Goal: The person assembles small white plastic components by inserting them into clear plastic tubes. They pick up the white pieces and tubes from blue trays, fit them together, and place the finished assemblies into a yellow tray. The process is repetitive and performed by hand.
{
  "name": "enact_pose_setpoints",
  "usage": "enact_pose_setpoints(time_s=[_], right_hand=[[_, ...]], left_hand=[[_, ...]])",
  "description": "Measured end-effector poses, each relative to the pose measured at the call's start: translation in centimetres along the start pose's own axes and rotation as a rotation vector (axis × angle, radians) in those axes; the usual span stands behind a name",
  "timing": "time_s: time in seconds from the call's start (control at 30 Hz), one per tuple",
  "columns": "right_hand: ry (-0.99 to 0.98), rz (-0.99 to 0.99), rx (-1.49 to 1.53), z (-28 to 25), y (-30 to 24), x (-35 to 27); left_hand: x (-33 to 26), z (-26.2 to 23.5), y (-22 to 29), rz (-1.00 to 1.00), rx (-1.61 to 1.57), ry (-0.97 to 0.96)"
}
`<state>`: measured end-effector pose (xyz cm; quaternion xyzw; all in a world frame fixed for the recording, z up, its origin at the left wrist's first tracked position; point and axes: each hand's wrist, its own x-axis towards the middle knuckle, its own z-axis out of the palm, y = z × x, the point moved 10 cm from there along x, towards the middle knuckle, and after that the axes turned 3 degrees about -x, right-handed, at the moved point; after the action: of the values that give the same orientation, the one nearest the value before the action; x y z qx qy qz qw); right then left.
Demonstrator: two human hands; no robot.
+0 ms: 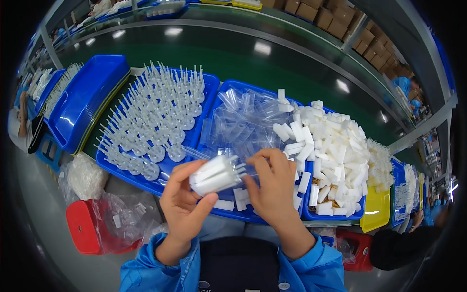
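Observation:
My left hand [185, 207] grips a white pronged plastic part [215, 176], its thumb below and its fingers around the far side. White blocks sit side by side around it, and thin prongs stick out toward the right. Beside those prong tips is my right hand [272, 187], fingers curled, with a gap between thumb and forefinger and nothing visible in it. The fingertips are slightly blurred. Behind the hands, a blue tray holds clear plastic sleeves [243, 119]. White rectangular blocks [335, 151] are heaped to the right, some loose near my right hand.
On the left, a blue tray [168, 177] carries rows of upright pronged parts [155, 107]. Stacked blue trays [90, 102] stand farther left. A yellow tray [377, 211] lies at right. Red stools [82, 226] stand below. A green conveyor belt [219, 48] runs behind; other people sit at both sides.

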<state>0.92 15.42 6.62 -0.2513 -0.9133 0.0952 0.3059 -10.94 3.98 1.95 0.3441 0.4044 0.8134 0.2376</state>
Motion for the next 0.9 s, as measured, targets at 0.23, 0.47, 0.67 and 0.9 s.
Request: enact_pose_setpoints(time_s=[0.23, 0.47, 0.67, 0.9], right_hand=[[0.098, 0.176, 0.341, -2.8, 3.1, -1.7], [0.271, 0.549, 1.505, -3.2, 8.2, -5.1], [0.259, 0.576, 1.853, -2.7, 9.1, -6.7], [0.236, 0.601, 1.14, -5.4, 9.8, -8.3]], left_hand=[[-0.3, 2.0, 0.3, 0.009, 0.11, -0.115], [-0.7, 4.1, 0.6, 0.031, 0.238, -0.149], [-0.9, 6.2, 0.5, 0.069, 0.258, -0.253], [-1.2, 7.4, 0.3, 0.047, 0.249, -0.299]])
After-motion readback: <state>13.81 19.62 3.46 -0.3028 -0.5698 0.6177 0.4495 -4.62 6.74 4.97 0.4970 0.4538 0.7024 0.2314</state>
